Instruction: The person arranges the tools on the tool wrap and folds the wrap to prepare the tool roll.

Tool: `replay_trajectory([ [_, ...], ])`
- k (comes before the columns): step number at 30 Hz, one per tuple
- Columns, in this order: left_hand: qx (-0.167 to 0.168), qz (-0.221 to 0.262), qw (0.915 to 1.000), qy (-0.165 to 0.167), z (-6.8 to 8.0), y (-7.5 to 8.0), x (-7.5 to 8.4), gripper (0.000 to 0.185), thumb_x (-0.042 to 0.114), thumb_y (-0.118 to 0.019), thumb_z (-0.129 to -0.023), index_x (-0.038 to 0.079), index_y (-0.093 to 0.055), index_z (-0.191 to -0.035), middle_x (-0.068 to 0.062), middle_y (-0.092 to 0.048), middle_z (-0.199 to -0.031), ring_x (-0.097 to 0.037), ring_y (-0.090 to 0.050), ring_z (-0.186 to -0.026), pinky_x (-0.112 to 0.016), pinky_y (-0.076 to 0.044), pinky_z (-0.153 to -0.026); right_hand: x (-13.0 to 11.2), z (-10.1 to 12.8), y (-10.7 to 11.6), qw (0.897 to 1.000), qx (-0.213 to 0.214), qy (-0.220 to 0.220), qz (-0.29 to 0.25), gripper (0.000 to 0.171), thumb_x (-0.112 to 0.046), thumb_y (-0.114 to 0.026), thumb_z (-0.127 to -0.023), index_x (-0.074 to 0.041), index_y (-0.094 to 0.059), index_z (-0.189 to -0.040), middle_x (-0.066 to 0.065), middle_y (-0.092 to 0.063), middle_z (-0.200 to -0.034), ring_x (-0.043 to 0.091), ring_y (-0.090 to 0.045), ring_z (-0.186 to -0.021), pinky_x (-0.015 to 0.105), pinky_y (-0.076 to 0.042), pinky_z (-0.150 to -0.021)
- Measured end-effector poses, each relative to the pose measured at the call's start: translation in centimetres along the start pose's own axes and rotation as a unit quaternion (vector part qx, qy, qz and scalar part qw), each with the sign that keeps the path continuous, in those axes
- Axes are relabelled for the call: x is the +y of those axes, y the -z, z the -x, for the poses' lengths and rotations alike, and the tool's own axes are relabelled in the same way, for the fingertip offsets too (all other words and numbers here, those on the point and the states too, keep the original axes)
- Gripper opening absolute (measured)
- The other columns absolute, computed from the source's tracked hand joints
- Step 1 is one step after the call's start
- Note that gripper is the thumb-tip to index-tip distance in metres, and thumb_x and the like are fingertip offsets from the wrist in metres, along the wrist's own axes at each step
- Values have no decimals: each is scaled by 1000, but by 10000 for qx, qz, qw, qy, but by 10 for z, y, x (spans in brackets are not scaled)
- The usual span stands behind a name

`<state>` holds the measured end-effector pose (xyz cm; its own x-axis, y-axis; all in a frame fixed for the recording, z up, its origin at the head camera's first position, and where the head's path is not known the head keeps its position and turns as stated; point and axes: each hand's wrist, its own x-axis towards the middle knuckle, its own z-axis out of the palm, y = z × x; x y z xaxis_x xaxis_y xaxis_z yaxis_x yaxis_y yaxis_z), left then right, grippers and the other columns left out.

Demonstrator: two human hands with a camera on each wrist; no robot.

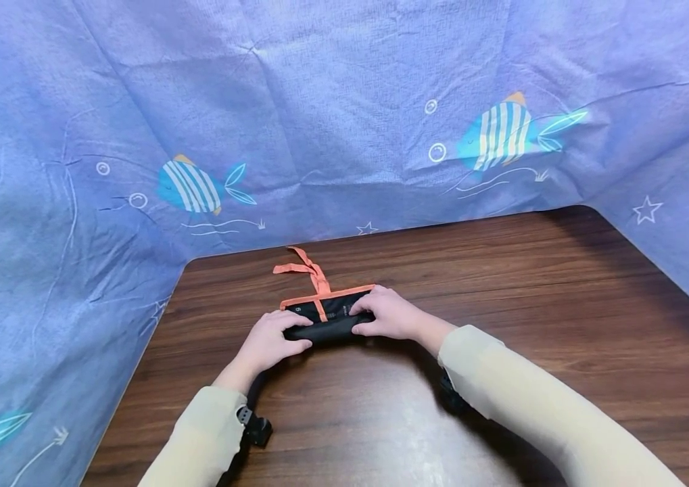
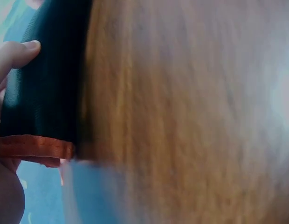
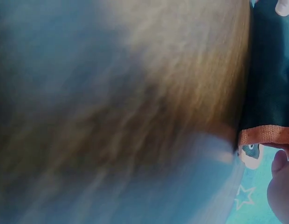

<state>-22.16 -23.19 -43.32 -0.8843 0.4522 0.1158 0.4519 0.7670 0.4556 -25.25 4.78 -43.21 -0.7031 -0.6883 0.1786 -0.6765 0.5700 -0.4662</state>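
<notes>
A black fabric pouch with orange trim (image 1: 327, 316) lies partly rolled on the dark wooden table (image 1: 502, 291), its orange tie strap (image 1: 306, 268) trailing toward the back. My left hand (image 1: 270, 342) curls its fingers over the left end of the black roll. My right hand (image 1: 385, 316) grips the right end in the same way, fingers on top. In the left wrist view a fingertip (image 2: 23, 49) presses the black fabric (image 2: 42, 88) above its orange hem (image 2: 35, 146). The right wrist view shows the black fabric (image 3: 270, 79) and orange edge (image 3: 265, 135).
A blue cloth printed with striped fish (image 1: 188, 186) hangs as a backdrop behind and on both sides of the table. Bare wood stretches to the right and toward me. A small black camera mount (image 1: 255, 427) sits under my left sleeve.
</notes>
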Motion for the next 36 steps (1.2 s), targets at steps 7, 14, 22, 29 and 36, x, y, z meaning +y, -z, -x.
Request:
replay_trajectory([
  [7, -311, 479, 9979, 296, -1, 0, 0, 30, 38, -72, -79, 27, -68, -107, 5, -64, -113, -24, -52, -114, -49, -40, -93, -3, 6, -3, 9995, 203, 167, 146, 30, -34, -70, -80, -15, -69, -103, -3, -66, -102, 18, -50, -96, 38, -37, -86],
  [14, -545, 876, 9928, 605, -8, 4, -1, 30, 38, -74, -78, 30, -68, -106, 8, -64, -107, -17, -56, -100, -41, -43, -85, -7, 5, -9, 9979, 460, -243, 390, 29, -34, -70, -78, -16, -67, -100, -4, -64, -102, 19, -49, -94, 39, -36, -82],
  [22, -762, 1206, 9851, 960, -9, 5, -4, 30, 37, -74, -78, 29, -67, -107, 2, -61, -111, -19, -54, -82, -33, -48, -57, -8, 5, -12, 9951, 583, -173, 776, 34, -39, -70, -78, -18, -68, -104, -4, -64, -105, 19, -50, -95, 39, -35, -80],
  [29, -655, 1160, 9880, 781, -7, 5, -5, 32, 37, -73, -80, 28, -67, -110, 1, -60, -113, -20, -55, -85, -35, -49, -63, -4, 3, -12, 9963, 541, -80, 659, 33, -39, -69, -79, -18, -69, -104, -3, -65, -106, 18, -49, -95, 38, -35, -80],
  [36, -4, 238, 9996, -144, -9, 2, -3, 27, 29, -72, -81, 22, -68, -108, 2, -62, -112, -23, -49, -108, -48, -34, -91, -2, -5, -4, 9974, 235, -327, 599, 30, -41, -68, -80, -21, -71, -103, -6, -67, -103, 16, -47, -88, 36, -34, -77],
])
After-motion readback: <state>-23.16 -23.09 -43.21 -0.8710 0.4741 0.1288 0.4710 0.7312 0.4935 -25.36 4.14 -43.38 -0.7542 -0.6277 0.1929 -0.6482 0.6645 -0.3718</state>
